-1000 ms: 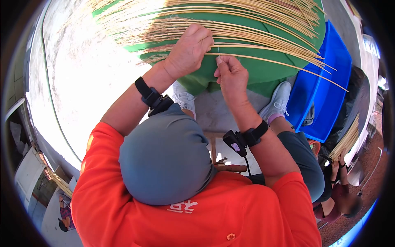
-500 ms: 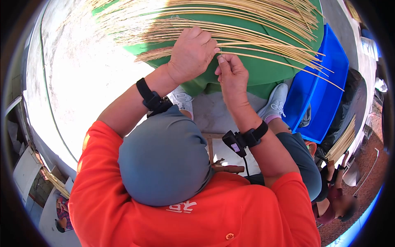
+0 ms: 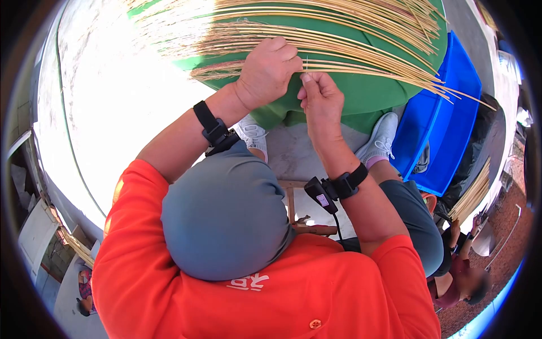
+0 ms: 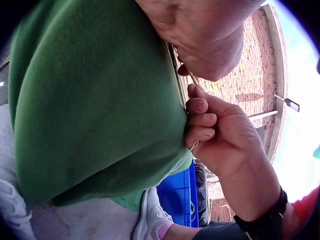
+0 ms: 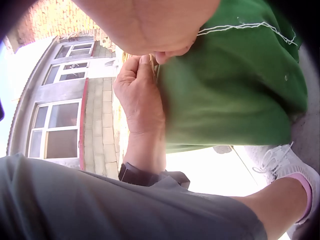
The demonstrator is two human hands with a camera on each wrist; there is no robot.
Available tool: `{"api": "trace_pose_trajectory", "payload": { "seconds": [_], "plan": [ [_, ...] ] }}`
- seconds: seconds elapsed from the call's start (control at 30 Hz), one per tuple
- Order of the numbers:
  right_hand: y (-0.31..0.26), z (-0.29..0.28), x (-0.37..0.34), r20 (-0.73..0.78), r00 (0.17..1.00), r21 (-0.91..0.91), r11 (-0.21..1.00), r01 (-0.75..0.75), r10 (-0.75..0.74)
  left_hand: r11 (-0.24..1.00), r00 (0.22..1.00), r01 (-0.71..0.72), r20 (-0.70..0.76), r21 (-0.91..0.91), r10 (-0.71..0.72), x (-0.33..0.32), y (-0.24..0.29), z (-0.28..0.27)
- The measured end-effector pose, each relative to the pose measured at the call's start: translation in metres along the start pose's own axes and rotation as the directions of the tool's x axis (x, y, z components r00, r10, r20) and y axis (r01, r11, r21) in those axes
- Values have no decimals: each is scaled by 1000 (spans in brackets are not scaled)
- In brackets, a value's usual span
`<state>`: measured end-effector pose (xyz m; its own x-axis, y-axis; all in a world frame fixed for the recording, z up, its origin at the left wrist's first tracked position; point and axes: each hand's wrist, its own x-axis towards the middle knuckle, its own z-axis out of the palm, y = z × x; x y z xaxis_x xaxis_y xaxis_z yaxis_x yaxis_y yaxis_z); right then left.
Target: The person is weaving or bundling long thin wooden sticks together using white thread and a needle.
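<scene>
Long, dry yellow stalks (image 3: 361,66) with wispy heads (image 3: 217,70) lie across a green cloth (image 3: 344,101). My left hand (image 3: 272,68) grips some of the front stalks near their wispy end; its fingertips are partly hidden in the head view. Close beside it, my right hand (image 3: 323,107) pinches a thin white thread (image 3: 306,63) that crosses the stalks just above the thumb. In the left wrist view, the fingers of the right hand (image 4: 235,132) are curled, with thread hanging below them. In the right wrist view, loose white thread (image 5: 235,27) trails over the cloth.
More stalks (image 3: 339,16) are spread along the far side of the cloth. A blue plastic bin (image 3: 458,113) stands on the right, beside the person's shoe (image 3: 381,138). Another person (image 3: 460,282) is at the lower right, near a bundle of stalks (image 3: 471,192).
Both hands have shifted slightly right, staying close together. The front stalk, set apart earlier, has swung in nearer the other stalks.
</scene>
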<state>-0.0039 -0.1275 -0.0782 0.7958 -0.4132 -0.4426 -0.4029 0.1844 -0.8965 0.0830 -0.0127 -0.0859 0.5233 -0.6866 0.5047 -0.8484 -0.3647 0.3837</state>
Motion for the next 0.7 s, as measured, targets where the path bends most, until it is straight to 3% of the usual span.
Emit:
{"api": "trace_pose_trajectory", "payload": {
  "seconds": [0.37, 0.7],
  "plan": [
    [-2, -4, 0, 77, 997, 34, 999, -22, 19, 998, 998, -1, -63, -64, -3, -1, -3, 1],
    [-6, -1, 5, 36, 990, 235, 962, -138, 133, 997, 999, -50, -18, -64, 49, -1, -2, 6]
  ]
}}
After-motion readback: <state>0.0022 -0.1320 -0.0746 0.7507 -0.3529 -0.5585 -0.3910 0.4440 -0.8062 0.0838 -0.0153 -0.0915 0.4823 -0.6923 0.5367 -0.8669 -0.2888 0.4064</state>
